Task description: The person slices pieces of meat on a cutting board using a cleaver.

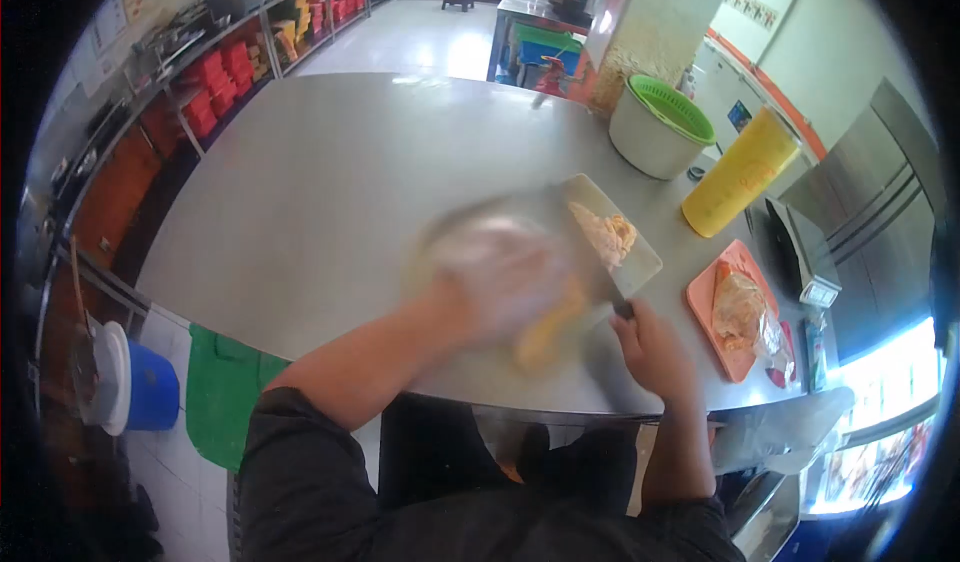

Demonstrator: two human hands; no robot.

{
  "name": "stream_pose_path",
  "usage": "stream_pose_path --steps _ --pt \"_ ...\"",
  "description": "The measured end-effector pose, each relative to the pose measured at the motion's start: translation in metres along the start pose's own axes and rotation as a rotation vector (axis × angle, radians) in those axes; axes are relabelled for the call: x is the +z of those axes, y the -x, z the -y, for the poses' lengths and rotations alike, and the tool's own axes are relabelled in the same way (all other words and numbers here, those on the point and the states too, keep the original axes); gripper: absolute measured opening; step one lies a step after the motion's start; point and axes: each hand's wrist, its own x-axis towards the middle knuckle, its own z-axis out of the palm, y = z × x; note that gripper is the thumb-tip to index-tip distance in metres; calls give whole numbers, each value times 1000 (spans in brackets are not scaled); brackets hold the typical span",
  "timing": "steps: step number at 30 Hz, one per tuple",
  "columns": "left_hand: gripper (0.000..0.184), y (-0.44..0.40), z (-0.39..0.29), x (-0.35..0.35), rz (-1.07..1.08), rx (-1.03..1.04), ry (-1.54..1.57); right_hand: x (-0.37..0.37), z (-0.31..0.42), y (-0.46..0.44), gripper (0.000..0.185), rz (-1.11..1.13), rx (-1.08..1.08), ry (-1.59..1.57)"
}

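My right hand (655, 350) is wrapped round the black handle of a knife (592, 250), whose blade points up and away to the left. My left hand (510, 277) is smeared by motion, so its fingers cannot be made out; it looks pale, perhaps gloved. Beneath and around it is a blurred, round, pale shape (432, 247) that I cannot identify. A blurred yellow thing (552, 334) lies between the two hands. Just behind the knife sits a cream tray (640, 270) holding a pile of pale, orange-tinged food (612, 238), partly hidden by the blade.
On the right of the steel table (310, 202) are a pink tray (705, 307) with bagged food, a yellow cylinder (735, 177) and a scale (805, 252). A pot with a green colander (670, 107) stands behind. A green bin (225, 392) and blue bucket (152, 387) are at left.
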Motion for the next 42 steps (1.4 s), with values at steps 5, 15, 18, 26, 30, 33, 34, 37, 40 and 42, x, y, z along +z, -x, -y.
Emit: stream_pose_path --steps 5,15,18,26,30,33,34,37,40,42 --pt "30 4 27 51 -385 445 12 9 -7 36 33 -9 127 26" --pt "36 8 -1 -21 -123 429 162 6 -8 49 30 7 72 35" --pt "38 8 -10 -51 172 312 217 2 -5 47 32 29 150 79" --pt "36 6 7 6 -249 115 141 15 8 50 34 -34 204 98" --pt "34 4 11 25 -404 169 56 21 21 53 34 -30 181 110" --pt "32 6 1 3 -227 113 108 25 31 48 32 32 202 155" --pt "30 7 -2 1 -274 126 78 26 33 47 32 36 205 151" --pt "27 1 -5 -10 -152 98 81 28 40 44 31 63 235 197" --pt "24 -4 2 4 -26 110 98 29 47 42 28 93 250 247" --pt "22 -3 8 21 -64 161 83 32 49 40 25 100 200 319"
